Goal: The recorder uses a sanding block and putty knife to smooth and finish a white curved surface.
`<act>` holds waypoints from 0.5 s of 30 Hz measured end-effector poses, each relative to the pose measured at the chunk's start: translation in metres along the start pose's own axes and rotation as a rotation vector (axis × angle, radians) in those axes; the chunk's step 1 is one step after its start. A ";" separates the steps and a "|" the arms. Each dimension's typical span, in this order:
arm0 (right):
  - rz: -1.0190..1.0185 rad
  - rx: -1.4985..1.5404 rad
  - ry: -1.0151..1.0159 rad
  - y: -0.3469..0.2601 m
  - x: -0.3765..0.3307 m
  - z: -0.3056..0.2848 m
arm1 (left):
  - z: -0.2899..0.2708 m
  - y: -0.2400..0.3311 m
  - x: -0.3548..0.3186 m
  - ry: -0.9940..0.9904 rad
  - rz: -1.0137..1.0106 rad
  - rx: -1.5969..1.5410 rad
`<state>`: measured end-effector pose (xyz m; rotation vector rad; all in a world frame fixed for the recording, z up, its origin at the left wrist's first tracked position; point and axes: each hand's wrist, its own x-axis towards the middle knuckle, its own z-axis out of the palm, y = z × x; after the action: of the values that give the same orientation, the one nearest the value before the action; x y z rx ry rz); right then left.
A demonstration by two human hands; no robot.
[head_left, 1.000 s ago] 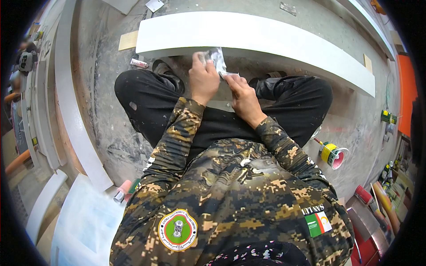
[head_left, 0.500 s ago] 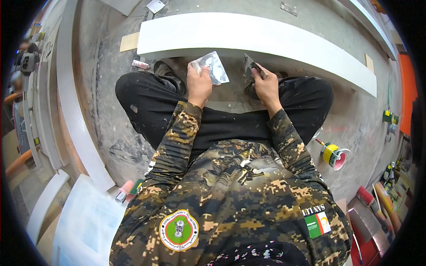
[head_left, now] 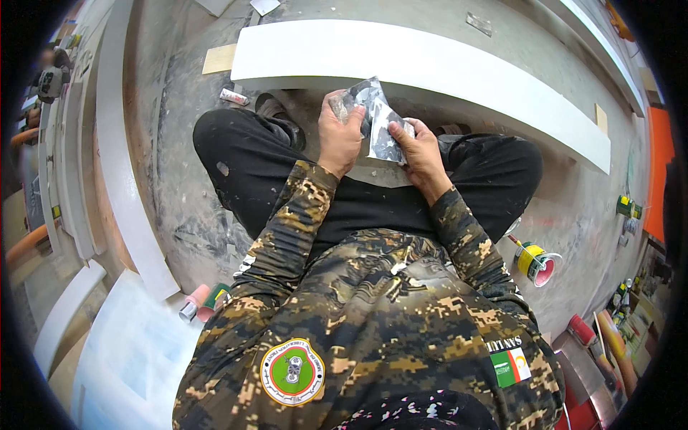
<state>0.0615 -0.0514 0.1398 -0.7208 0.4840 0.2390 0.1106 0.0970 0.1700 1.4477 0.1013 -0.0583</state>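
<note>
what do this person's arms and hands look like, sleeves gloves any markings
Both hands, the left hand and the right hand, are bare, with no gloves. Both forearms wear long sleeves in a pixelated camouflage of brown, tan, olive and black, ending at the wrists. The jacket carries a round green badge and a small striped flag patch.

Dusty grey concrete floor (head_left: 179,179); long white board (head_left: 430,64) across top; white panels (head_left: 122,179) at left; tape roll (head_left: 537,261) lower right.

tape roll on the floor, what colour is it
Yellow, with a pink-red inside; it shows in the head view.
</note>
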 end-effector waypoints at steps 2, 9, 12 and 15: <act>-0.018 -0.022 -0.009 0.001 0.002 -0.006 | 0.002 0.003 -0.001 -0.035 0.033 -0.011; -0.075 0.024 0.006 -0.008 0.002 -0.010 | 0.001 0.012 -0.003 -0.115 0.014 -0.027; -0.104 0.022 0.010 -0.010 0.006 -0.017 | 0.002 0.014 -0.003 -0.151 0.022 -0.029; -0.034 0.002 0.188 -0.020 0.012 -0.031 | 0.003 0.022 -0.007 -0.189 -0.016 -0.118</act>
<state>0.0686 -0.0863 0.1253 -0.7526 0.6499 0.1394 0.1059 0.0966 0.1930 1.3173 -0.0380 -0.1990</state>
